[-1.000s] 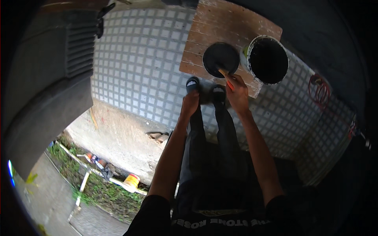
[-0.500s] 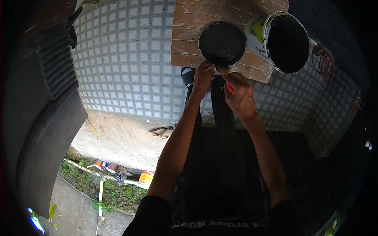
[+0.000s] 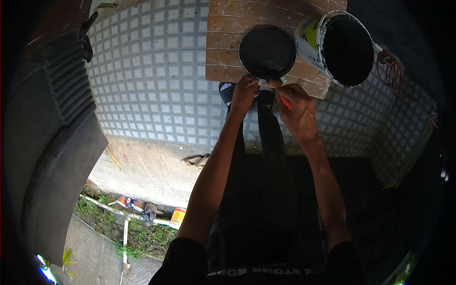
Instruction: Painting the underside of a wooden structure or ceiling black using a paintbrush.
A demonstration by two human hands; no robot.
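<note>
A round dark shallow lid (image 3: 267,51), with a dark coating on its face, lies over a wooden board (image 3: 228,57). My left hand (image 3: 245,93) is closed at the lid's near rim, its fingertips partly hidden. In my right hand (image 3: 300,110) is a paintbrush (image 3: 274,83) with an orange handle. The bristle end meets the near right edge of the lid. To the right stands a white and yellow paint bucket (image 3: 308,42), its inside very dark and its rim smeared.
Pale square tiles (image 3: 156,80) cover the floor around the board. My feet are just below the lid. A coiled red cable (image 3: 390,76) lies right of the bucket. Sandals (image 3: 194,160) rest at the lower left, and a yellow-orange tub (image 3: 177,217) sits beyond them.
My right hand has shifted a little to the right with the paintbrush, and the bristle end moved right along the lid's near edge. My left hand has barely moved.
</note>
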